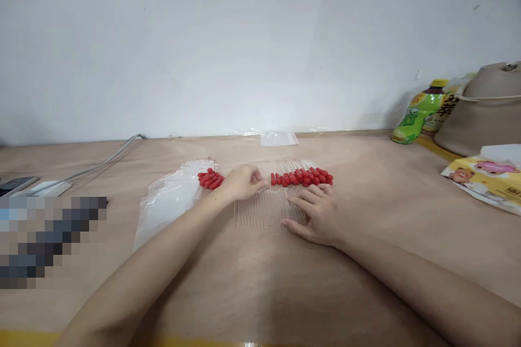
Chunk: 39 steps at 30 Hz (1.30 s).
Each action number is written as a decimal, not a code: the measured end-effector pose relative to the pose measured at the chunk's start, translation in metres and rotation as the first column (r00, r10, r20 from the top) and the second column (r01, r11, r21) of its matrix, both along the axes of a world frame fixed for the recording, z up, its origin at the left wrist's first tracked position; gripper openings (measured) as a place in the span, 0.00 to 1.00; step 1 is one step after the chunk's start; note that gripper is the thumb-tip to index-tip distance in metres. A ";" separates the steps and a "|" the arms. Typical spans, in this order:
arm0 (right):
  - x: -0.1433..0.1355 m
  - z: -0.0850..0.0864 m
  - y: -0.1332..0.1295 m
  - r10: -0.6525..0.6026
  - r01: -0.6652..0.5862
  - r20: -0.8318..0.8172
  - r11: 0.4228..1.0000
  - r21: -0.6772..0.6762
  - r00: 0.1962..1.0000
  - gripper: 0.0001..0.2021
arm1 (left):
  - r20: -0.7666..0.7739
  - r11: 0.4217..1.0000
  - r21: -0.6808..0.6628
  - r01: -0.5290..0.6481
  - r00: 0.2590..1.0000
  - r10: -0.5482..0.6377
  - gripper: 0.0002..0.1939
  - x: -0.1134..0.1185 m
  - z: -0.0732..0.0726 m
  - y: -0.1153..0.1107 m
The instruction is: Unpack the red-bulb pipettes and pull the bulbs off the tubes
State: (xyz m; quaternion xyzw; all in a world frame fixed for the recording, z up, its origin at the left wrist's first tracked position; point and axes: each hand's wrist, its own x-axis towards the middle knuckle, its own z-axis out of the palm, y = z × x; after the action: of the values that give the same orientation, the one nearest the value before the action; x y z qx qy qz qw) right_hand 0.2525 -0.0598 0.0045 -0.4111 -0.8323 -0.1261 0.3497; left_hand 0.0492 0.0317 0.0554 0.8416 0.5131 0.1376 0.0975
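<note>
A row of small red bulb-shaped caps lies crosswise on the table, with thin clear sticks spread out in front of it and more behind. My left hand is at the row's left end, thumb and fingers closed in a pinch; what is between them is too small to make out. Just left of that hand lies a smaller pile of red caps, partly on clear plastic bags. Fingers spread, my right hand rests over the right part of the sticks, its fingertips close to the red caps.
Against the wall lies a small clear zip bag. At the right stand a green drink bottle and a beige bag, with a yellow printed packet in front. A grey cable crosses the left side.
</note>
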 end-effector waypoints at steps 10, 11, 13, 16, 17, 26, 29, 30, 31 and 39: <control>0.002 -0.003 0.004 -0.111 0.107 -0.150 0.994 -0.032 0.982 0.13 | -0.065 0.971 -0.173 -0.163 0.986 0.154 0.20 0.041 -0.013 0.023; 0.002 -0.003 0.005 -0.118 0.114 -0.159 0.993 -0.033 0.980 0.13 | -0.065 0.966 -0.187 -0.177 0.984 0.167 0.18 0.043 -0.013 0.024; 0.003 -0.004 0.005 -0.130 0.126 -0.171 0.991 -0.034 0.977 0.13 | -0.063 0.958 -0.201 -0.204 0.979 0.195 0.16 0.045 -0.012 0.025; 0.004 -0.006 0.007 -0.137 0.133 -0.204 0.990 -0.036 0.969 0.12 | -0.047 0.956 -0.191 -0.223 0.975 0.218 0.14 0.042 -0.008 0.027; 0.005 -0.007 0.008 -0.138 0.132 -0.220 0.990 -0.042 0.966 0.11 | -0.039 0.958 -0.181 -0.221 0.975 0.218 0.14 0.039 -0.006 0.026; 0.008 -0.014 0.019 -0.184 0.093 -0.404 0.968 -0.233 0.896 0.13 | 0.148 0.986 0.161 -0.050 0.989 0.026 0.10 -0.013 0.002 -0.037; 0.008 -0.016 0.019 -0.148 0.061 -0.408 0.974 -0.217 0.901 0.13 | 0.200 0.950 0.307 0.051 0.973 -0.117 0.07 -0.027 -0.014 -0.057; 0.008 -0.016 0.019 -0.136 0.051 -0.415 0.977 -0.209 0.900 0.13 | 0.205 0.933 0.352 0.070 0.967 -0.149 0.07 -0.030 -0.020 -0.060; 0.008 -0.017 0.020 -0.128 0.044 -0.424 0.978 -0.203 0.896 0.12 | 0.208 0.918 0.388 0.080 0.963 -0.171 0.07 -0.033 -0.026 -0.062; 0.012 -0.012 0.016 -0.013 -0.075 -0.406 0.977 -0.199 0.914 0.13 | 0.250 0.908 0.400 0.126 0.938 -0.240 0.05 -0.036 -0.043 -0.069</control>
State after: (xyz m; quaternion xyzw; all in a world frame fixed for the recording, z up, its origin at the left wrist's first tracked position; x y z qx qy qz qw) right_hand 0.2641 -0.0439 -0.0071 -0.4495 -0.7569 0.0563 0.4709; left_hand 0.0130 -0.0374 0.0124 0.8594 0.3745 0.3475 0.0213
